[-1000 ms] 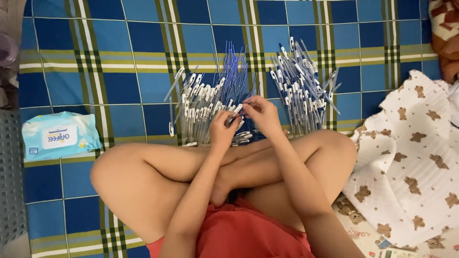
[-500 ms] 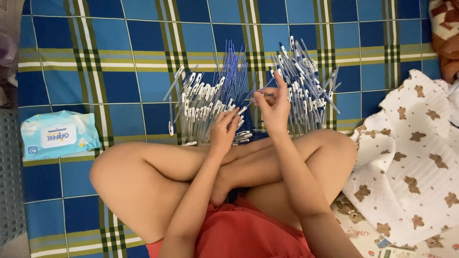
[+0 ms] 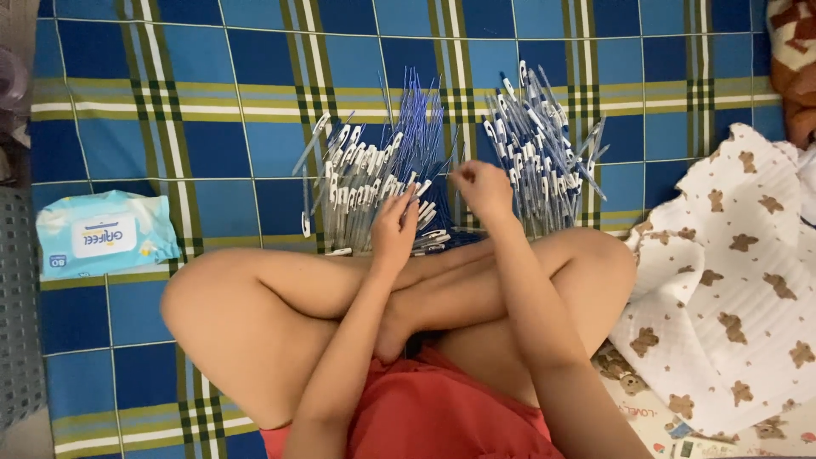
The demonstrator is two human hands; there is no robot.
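Observation:
I sit cross-legged on a blue plaid mat (image 3: 212,136). My left hand (image 3: 393,228) rests on a heap of clear pen barrels (image 3: 357,183), its fingertips pinched on one barrel. Behind that heap lies a fan of thin blue refills (image 3: 416,119). My right hand (image 3: 481,189) hovers between the refills and a pile of assembled blue-and-white pens (image 3: 535,136) to the right. Its fingers are curled in and nothing shows in them.
A pale blue pack of wet wipes (image 3: 106,234) lies on the mat at the left. A white cloth with brown bear prints (image 3: 739,272) is bunched at the right. A grey plastic crate (image 3: 17,314) stands at the left edge. My knees (image 3: 255,323) spread close below the heaps.
One second ago both hands met over the middle heap. The right hand then reached to the pile of assembled pens and has now drawn back left and lower. The left hand stayed on the barrels.

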